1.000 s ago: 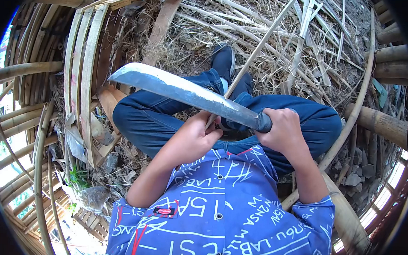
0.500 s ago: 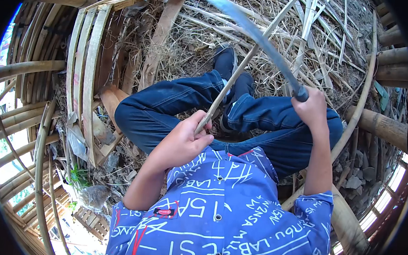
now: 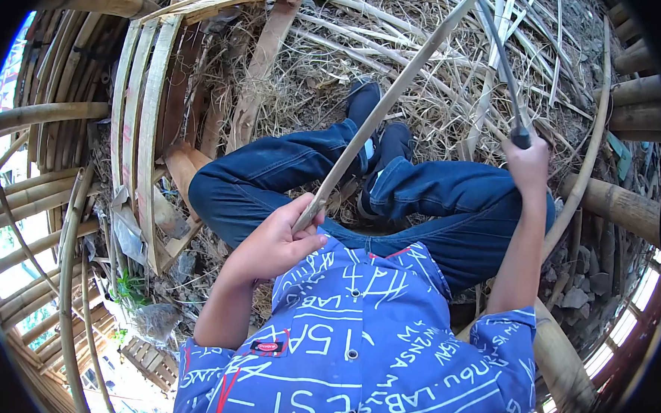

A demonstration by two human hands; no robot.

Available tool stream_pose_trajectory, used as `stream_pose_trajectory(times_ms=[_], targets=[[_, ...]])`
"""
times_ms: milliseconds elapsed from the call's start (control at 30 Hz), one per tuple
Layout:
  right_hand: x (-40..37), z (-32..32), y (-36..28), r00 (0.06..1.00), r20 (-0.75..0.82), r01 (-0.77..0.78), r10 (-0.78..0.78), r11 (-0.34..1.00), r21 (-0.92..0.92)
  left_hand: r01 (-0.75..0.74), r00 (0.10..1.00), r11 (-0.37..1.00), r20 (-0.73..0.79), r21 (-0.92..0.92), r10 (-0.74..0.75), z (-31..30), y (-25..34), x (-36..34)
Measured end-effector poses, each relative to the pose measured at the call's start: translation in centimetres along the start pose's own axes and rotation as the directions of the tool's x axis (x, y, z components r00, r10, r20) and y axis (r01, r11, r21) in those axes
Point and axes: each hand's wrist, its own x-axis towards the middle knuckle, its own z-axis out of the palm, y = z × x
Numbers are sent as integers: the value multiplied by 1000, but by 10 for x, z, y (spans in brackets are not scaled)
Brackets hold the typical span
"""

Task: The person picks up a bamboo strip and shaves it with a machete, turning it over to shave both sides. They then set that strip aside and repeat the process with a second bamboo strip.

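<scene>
My left hand (image 3: 282, 235) is closed around the near end of a long, flat bamboo strip (image 3: 387, 103). The strip slants up and away over my crossed legs to the top of the view. In my right hand (image 3: 528, 158), above my right knee, is the dark handle of a machete (image 3: 504, 66). Its narrow blade shows nearly edge-on and points up and left. Near the top edge, the blade's far end comes close to the far end of the strip.
A slatted wooden crate (image 3: 150, 115) stands at my left. Shavings and split strips (image 3: 428, 54) litter the ground ahead. Bamboo poles (image 3: 622, 210) lie at my right, beside broken stones (image 3: 576, 294). Bamboo walling (image 3: 44, 109) rises on the left.
The machete has swung right and turned from flat to nearly edge-on, with my right hand farther out. My left hand has shifted slightly left and down, and the strip's broad face shows more.
</scene>
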Motion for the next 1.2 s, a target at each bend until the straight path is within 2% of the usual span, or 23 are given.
stream_pose_trajectory(times_ms=[33,100,167,300,333,367,500,533,667,767,900,1067,1200], targets=[[-9,2,-8,996,76,-55,51,997,49,-9,1000,999,25,-32,10,-1,0,3],[-33,8,-41,994,110,-11,-13,977,215,-19,998,998,53,-61,22,-1,0,8],[-49,18,-44,960,278,-42,-25,972,232,8,995,986,102,-168,10,2,0,12],[-79,20,-92,879,421,140,-225,965,221,16,996,989,95,-148,-2,7,7,16],[-84,18,-103,845,505,81,-178,975,207,19,994,986,112,-166,0,8,8,17],[-88,23,-106,825,509,176,-246,968,182,22,992,982,127,-186,2,9,8,17],[-100,33,-120,784,536,284,-314,949,140,6,994,970,108,-244,22,17,4,18],[-101,35,-121,769,546,318,-331,940,121,9,996,984,85,-176,6,18,2,19],[-100,33,-127,751,597,307,-282,950,62,-5,1000,999,-9,-36,5,24,6,19],[-98,32,-125,747,614,292,-254,956,40,-46,999,999,-10,-26,46,26,-5,21],[-97,35,-119,774,564,322,-287,946,39,-13,1000,999,-2,-42,13,27,-7,23],[-94,38,-111,789,527,378,-317,926,-9,15,999,995,39,94,-18,25,-1,24],[-92,37,-107,798,524,384,-298,921,-62,-20,999,998,37,58,18,27,-3,26]])
